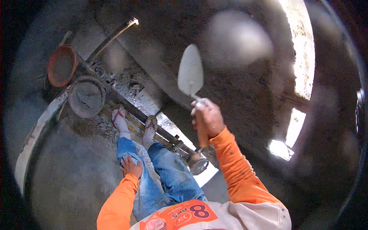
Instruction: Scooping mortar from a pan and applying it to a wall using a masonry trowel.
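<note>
Mortar-coated trowel [190, 71] clenched in right hand [207, 117] faces unfinished wall; left hand [131, 166] rests flat, empty, on knee; far-left mortar pan [86, 96] remains full.

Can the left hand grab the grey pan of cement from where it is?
Probably not without bending. The left hand rests on the left knee, while the pan sits beyond the feet on the planks. Nothing blocks the way; it just looks too far for the arm as it stands.

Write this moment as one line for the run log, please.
right hand: grips trowel, blade raised toward wall | left hand: rests on left knee | mortar pan: beside feet
</note>
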A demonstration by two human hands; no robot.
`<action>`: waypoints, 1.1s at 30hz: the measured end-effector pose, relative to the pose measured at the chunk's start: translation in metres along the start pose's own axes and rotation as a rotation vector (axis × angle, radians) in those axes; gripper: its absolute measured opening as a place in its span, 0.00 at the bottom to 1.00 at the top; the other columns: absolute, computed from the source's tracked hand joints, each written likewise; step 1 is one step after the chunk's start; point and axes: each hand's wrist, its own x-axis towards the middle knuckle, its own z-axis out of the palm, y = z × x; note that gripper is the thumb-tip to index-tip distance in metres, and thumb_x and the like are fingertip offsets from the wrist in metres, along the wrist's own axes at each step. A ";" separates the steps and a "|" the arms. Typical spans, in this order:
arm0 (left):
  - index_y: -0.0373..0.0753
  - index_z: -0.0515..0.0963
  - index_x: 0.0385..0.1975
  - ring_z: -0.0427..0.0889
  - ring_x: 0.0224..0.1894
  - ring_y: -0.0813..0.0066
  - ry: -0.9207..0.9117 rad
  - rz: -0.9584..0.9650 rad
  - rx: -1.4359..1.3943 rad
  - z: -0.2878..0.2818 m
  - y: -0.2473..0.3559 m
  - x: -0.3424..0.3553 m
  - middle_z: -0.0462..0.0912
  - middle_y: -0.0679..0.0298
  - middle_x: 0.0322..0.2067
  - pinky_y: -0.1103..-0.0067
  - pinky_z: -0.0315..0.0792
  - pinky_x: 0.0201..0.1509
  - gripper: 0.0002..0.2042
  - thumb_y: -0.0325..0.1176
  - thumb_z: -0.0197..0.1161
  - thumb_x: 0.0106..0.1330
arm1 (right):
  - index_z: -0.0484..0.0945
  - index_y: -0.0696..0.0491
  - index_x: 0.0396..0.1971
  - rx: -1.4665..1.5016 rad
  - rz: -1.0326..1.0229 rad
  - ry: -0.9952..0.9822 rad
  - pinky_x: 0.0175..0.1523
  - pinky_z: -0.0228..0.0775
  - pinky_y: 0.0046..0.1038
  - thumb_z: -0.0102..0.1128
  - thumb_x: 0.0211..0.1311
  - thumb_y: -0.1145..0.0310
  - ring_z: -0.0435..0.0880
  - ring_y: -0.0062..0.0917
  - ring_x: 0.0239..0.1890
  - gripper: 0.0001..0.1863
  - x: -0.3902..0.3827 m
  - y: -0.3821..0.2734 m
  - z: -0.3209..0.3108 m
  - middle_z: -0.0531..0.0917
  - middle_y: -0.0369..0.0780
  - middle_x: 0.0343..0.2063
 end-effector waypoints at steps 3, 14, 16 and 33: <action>0.35 0.58 0.57 0.53 0.62 0.53 -0.002 0.010 -0.021 -0.002 -0.014 0.015 0.56 0.52 0.59 0.56 0.54 0.59 0.32 0.46 0.53 0.54 | 0.71 0.55 0.35 -0.226 -0.077 -0.035 0.24 0.69 0.23 0.49 0.57 0.64 0.73 0.18 0.18 0.12 0.013 0.049 0.024 0.75 0.35 0.21; 0.38 0.61 0.53 0.61 0.57 0.54 -0.016 0.025 0.045 -0.035 -0.017 0.032 0.63 0.53 0.54 0.56 0.58 0.56 0.28 0.45 0.55 0.53 | 0.69 0.60 0.37 -0.561 -0.064 -0.163 0.41 0.68 0.39 0.58 0.47 0.56 0.77 0.47 0.35 0.23 0.010 0.078 0.108 0.77 0.54 0.29; 0.39 0.62 0.53 0.63 0.55 0.53 -0.054 -0.011 0.064 -0.041 -0.008 0.032 0.65 0.53 0.52 0.57 0.59 0.55 0.28 0.45 0.55 0.53 | 0.69 0.60 0.36 -0.521 -0.047 -0.158 0.41 0.68 0.40 0.58 0.47 0.56 0.77 0.48 0.35 0.23 0.010 0.076 0.109 0.77 0.54 0.30; 0.39 0.61 0.55 0.62 0.58 0.53 -0.010 -0.005 0.147 -0.020 -0.003 0.032 0.62 0.52 0.57 0.58 0.57 0.58 0.30 0.46 0.54 0.52 | 0.70 0.59 0.39 -0.377 -0.104 -0.014 0.42 0.68 0.37 0.56 0.50 0.57 0.77 0.44 0.36 0.23 0.000 0.121 0.044 0.77 0.52 0.31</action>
